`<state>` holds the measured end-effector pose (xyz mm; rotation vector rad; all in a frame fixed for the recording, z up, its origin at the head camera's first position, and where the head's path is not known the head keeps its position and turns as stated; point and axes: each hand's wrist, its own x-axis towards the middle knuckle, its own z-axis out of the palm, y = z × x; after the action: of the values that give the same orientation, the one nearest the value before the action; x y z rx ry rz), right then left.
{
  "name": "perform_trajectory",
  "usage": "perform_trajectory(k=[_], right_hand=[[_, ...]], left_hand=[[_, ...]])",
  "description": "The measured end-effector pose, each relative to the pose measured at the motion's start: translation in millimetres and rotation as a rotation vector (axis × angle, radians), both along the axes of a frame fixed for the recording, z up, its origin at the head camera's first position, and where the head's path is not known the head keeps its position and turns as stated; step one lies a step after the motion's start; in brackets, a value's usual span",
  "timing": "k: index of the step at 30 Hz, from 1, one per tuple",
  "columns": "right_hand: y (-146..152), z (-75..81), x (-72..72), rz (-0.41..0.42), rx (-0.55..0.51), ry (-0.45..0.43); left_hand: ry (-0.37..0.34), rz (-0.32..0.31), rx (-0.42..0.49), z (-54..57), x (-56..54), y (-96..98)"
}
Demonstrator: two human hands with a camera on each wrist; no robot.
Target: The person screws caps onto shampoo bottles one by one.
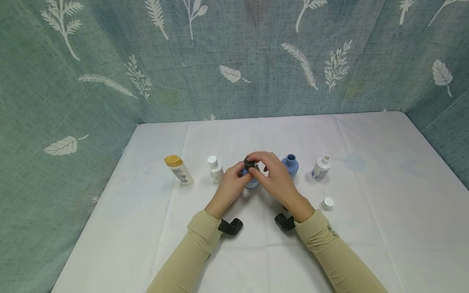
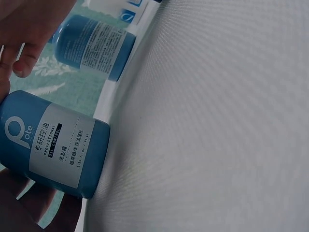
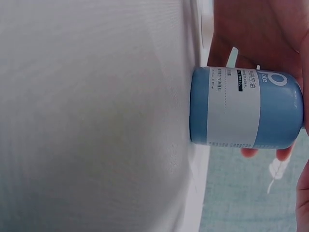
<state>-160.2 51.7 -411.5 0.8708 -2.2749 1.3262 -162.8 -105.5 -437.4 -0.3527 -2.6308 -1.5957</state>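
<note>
My left hand [image 1: 230, 182] holds a small blue shampoo bottle [image 2: 57, 145] with a white printed label, upright at the middle of the table. Thumb and fingers of my right hand [image 1: 274, 176] pinch a black cap [image 1: 249, 163] at the bottle's top. The neck under the cap is hidden by the fingers. Just right of that hand stands a second blue bottle [image 1: 291, 164], uncapped, its lower part partly covered by the hand. The right wrist view shows the held bottle [image 3: 234, 108] with its base at the white cloth.
An uncapped white bottle [image 1: 321, 168] stands at the right, with a white cap [image 1: 327, 203] lying nearer. Left of the hands are a white-capped bottle [image 1: 215, 170] and a white bottle with a yellow cap [image 1: 179, 171]. A white cloth [image 1: 121, 228] covers the table; a green curtain [image 1: 256, 93] hangs behind.
</note>
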Motion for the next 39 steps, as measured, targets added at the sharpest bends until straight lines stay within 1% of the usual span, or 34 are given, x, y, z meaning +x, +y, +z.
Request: perform_trajectory(k=[6, 12, 14, 18, 19, 21, 29, 39], right_hand=[[-0.8, -1.2, -0.4, -0.009, -0.007, 0.005], [-0.8, -2.2, 0.3, -0.018, -0.013, -0.012], [-0.7, -2.5, 0.0, -0.003, -0.017, -0.017], [-0.7, -3.9, -1.2, 0.025, -0.014, -0.021], [-0.6, -4.1, -1.6, 0.031, -0.014, -0.021], [-0.4, -4.6, -1.9, 0.041, -0.012, -0.021], [0.5, -2.0, -0.5, 0.082, -0.018, -0.035], [0.0, -1.7, -1.4, 0.05, 0.0, -0.007]], left_hand=[[0.003, 0.001, 0.005, -0.3, -0.4, 0.6], [-0.002, -0.007, 0.023, 0.3, -0.5, 0.5], [-0.009, -0.011, 0.034, 9.2, 4.6, 2.1], [-0.021, -0.016, 0.049, 9.2, 4.6, 1.9], [-0.025, -0.015, 0.047, 8.9, 4.2, 2.1], [-0.022, -0.014, 0.043, 0.1, -0.9, 0.5], [-0.015, 0.012, 0.0, -0.5, -1.4, 0.6], [-0.01, 0.018, -0.01, 0.1, -0.8, 0.5]])
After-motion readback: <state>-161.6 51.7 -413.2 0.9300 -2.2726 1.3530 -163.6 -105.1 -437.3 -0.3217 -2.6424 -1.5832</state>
